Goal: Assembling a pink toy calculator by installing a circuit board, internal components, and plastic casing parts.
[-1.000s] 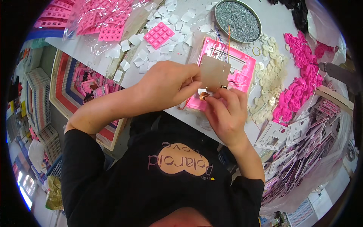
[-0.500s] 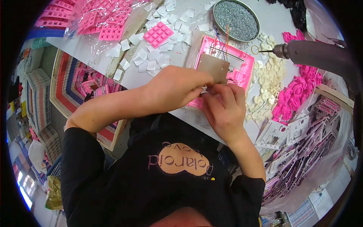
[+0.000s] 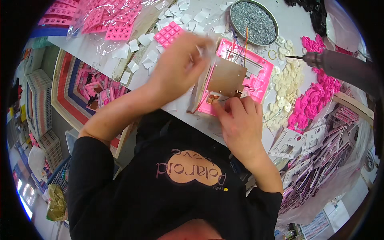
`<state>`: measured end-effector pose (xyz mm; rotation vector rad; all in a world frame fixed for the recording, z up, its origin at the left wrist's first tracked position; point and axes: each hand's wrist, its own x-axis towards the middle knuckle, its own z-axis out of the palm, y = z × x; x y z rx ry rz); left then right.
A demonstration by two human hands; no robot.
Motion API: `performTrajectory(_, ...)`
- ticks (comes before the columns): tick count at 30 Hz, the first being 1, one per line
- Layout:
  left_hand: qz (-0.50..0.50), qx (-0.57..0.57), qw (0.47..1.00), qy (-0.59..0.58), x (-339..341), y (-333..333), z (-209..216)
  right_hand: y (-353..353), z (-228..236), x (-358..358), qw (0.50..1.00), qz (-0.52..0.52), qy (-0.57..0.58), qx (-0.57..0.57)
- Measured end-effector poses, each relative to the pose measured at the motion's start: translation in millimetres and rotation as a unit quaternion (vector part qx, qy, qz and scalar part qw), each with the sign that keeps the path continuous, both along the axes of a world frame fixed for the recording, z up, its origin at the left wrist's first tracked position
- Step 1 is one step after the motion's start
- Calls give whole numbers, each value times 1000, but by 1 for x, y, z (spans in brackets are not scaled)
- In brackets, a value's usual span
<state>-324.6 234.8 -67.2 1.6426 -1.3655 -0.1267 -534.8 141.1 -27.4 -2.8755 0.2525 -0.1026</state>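
Note:
A pink plastic casing lies open on the table before me, with a flat brown board and thin coloured wires inside. My right hand rests on its near edge with bent fingers. The thumb tip presses beside a small copper-coloured piece in the near left corner; the other fingers curl close to a small black part. My left hand is raised left of the casing, over the paper squares, and smeared by motion. Something whitish blurs at its fingertips, too unclear to name.
A power screwdriver juts in from the right. Beyond the casing stands a round tray of screws. White plastic parts and pink parts lie in piles to the right. White paper squares and a pink keypad lie left.
My left hand has lifted away from the casing toward the upper left, baring the copper-coloured piece. My right hand stays at the near edge. The casing has shifted slightly right.

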Motion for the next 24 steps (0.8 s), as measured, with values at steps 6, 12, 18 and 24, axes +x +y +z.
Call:
performTrajectory(6,-60,298,939,159,-44,62,19,2,-11,-4,996,-33,-63,63)
performTrajectory(12,-120,162,834,514,-24,61,21,10,-10,-4,998,-57,1,18)
performTrajectory(18,-189,179,768,585,0,33,33,-4,8,0,995,10,89,49)
performTrajectory(24,-169,228,874,394,5,23,27,-12,5,0,995,14,58,83)
